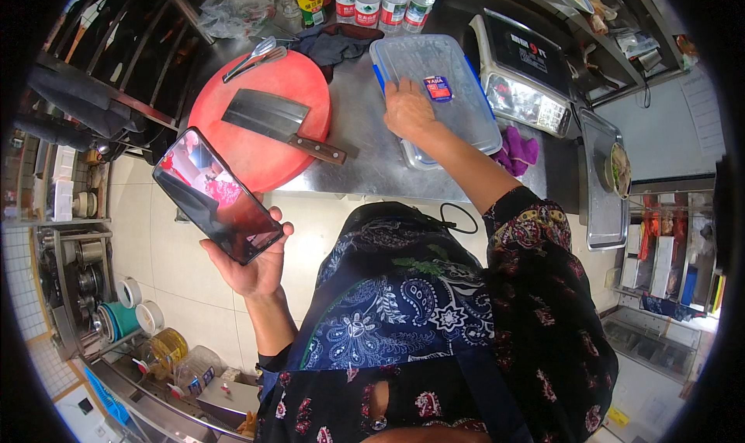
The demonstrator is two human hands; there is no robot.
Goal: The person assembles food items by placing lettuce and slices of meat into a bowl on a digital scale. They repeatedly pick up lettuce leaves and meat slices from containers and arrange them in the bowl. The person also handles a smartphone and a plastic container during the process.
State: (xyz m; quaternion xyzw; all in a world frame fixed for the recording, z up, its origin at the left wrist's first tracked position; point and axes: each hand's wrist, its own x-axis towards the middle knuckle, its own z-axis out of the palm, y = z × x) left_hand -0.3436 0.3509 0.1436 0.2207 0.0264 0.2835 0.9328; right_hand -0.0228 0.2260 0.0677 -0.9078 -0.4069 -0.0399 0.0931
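Note:
My left hand (pixel 258 266) is closed around the lower end of a black smartphone (pixel 215 194), held up in front of the table with its lit screen facing up. A clear plastic food container (pixel 459 128) with blue side clips lies on the metal table (pixel 358 144). My right hand (pixel 409 109) rests on its lid near the left edge, fingers lightly bent and pointing away; their undersides are hidden. Beside that hand a red and blue label (pixel 438 89) sticks to the lid. A cleaver (pixel 268 114) with a wooden handle lies on the round red cutting board (pixel 225 159), left of the container.
Metal tongs (pixel 256 58) lie at the board's far side. Beyond are a dark cloth (pixel 341 45) and several water bottles (pixel 394 4). A weighing scale (pixel 521 70) stands right of the container, with a purple cloth (pixel 515 149) near it. Shelving with pots (pixel 87 253) stands at the left.

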